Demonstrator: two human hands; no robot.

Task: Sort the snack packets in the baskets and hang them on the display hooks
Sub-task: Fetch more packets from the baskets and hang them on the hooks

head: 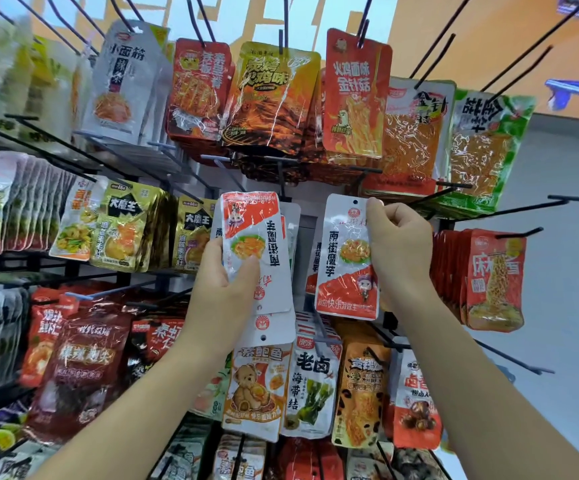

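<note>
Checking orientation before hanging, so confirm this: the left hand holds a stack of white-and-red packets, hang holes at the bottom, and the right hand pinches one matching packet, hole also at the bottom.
One detail is wrong. In the head view the right hand pinches its single packet upright, hang hole at the top. The stack in the left hand has its holes at the bottom.

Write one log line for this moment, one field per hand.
left hand: grips upside-down packet stack | right hand: pinches single packet, upright, by top | status: not hung yet
</note>
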